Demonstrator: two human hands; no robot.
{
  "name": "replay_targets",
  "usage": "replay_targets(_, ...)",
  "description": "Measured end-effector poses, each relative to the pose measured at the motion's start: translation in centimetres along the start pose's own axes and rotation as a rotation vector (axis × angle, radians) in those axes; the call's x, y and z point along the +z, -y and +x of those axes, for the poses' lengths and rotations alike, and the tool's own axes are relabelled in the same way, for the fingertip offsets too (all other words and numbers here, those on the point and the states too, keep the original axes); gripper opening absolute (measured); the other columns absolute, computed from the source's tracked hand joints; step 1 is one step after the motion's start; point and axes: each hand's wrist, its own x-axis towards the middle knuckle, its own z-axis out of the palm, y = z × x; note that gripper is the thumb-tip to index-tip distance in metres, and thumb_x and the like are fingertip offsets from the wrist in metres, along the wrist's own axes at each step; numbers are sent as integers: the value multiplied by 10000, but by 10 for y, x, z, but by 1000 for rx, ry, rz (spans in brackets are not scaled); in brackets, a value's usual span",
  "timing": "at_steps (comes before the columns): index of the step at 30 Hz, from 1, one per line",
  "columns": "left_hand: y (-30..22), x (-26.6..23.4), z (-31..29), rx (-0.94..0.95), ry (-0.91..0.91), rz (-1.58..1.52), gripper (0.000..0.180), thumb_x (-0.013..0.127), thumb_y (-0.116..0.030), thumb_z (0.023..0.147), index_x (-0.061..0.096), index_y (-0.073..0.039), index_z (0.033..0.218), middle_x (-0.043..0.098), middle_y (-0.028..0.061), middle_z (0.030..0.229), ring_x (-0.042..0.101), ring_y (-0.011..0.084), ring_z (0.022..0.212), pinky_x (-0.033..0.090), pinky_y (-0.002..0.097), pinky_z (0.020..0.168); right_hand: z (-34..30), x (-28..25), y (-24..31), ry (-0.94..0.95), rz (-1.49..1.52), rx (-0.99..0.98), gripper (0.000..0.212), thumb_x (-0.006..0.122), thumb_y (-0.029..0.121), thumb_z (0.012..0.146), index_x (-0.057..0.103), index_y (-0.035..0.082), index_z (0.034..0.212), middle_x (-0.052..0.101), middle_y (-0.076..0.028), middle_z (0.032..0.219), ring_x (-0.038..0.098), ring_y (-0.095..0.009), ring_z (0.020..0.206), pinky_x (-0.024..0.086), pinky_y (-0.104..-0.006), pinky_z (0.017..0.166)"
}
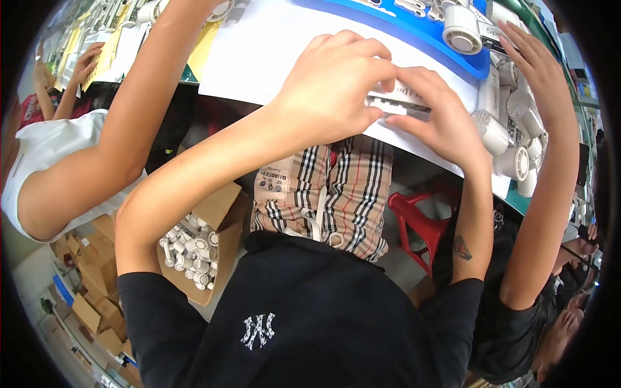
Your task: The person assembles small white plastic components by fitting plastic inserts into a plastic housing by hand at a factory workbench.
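Over the table's near edge, both my hands are closed around a small white printed piece [406, 97] with a dark slotted strip along its near side. My left hand [339, 84] grips its left end, fingers curled over the top and thumb below. On its right end, my right hand [446, 110] has the thumb under and the fingers above. Much of the piece is hidden by my fingers, so its exact kind cannot be told. Beneath it lies a white sheet [252, 58] covering the tabletop.
Beyond the sheet is a blue tray [414, 39] with small white parts. White cylindrical parts [517, 161] are heaped at right, near a co-worker's hand [533, 71]. Another co-worker's arm [142, 97] reaches in at left. A carton [223, 258] of white parts and a red stool [414, 220] stand below.
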Motion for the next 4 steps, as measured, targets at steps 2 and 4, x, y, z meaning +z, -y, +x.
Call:
replay_targets(2,-8,3,8,-142,148,-42,306,772,-123,646,608,-105,904,637,57,1091,547,283,1090,423,409,921,-5,9,-1,-34,-59,-30,546,745,164,753,547,36,1245,591,-146,1188,541,-313,1102,444,-380,929)
replay_targets(4,-11,3,11,-235,284,94,477,755,-152,675,541,-115,1100,626,101,1114,550,284,1090,428,411,921,-10,18,-4,-117,-108,-66,589,742,172,758,524,52,1292,573,-151,1216,535,-306,1112,433,-394,948)
